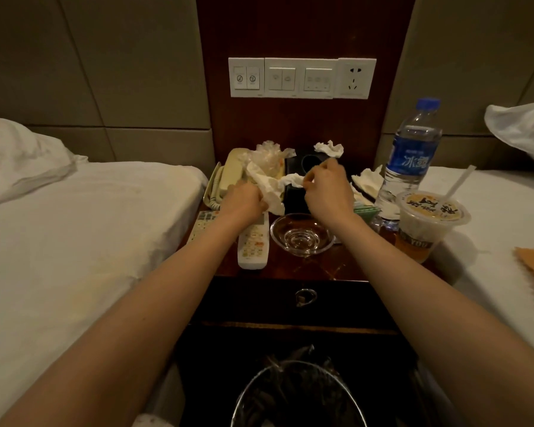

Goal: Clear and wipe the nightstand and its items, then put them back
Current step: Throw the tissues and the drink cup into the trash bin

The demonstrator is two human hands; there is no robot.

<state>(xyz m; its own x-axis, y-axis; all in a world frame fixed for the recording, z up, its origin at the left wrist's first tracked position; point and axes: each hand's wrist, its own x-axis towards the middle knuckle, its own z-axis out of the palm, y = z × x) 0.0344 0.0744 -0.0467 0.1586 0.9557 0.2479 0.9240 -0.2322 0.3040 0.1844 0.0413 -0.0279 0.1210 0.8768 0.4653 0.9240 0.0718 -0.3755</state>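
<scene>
Left hand (244,200): closed around a bunch of crumpled white tissue (267,188), soft and creased, held just left of the black tissue box (296,192).
Right hand (327,188): fingers pinched on a smaller twist of white tissue (292,179) lying over the box's top edge; the hand covers the box's right side.
Tissue box: dark, matte, rectangular, with a round opening on top; it sits mid-rear on the nightstand (290,269), glossy dark-red wood with a pale inlaid cross pattern.
Behind the box: one more crumpled tissue wad (329,148) against the wooden wall panel.
Left of the box: a cream plastic telephone (232,175) with coiled cord, and crinkled clear plastic wrap (269,154) on it.
In front of the box: a clear glass ashtray (302,234), round and thick-walled; left of that, a white remote (253,241) with orange buttons, and a second remote (202,224) partly under the left forearm.
Right of the box: flattened tissues (367,181), a clear ribbed water bottle (409,158) with blue cap and label, and a lidded plastic drink cup (429,223) with a straw.
Below the nightstand front: a wire-rimmed waste bin (296,396) lined with a dark bag.
</scene>
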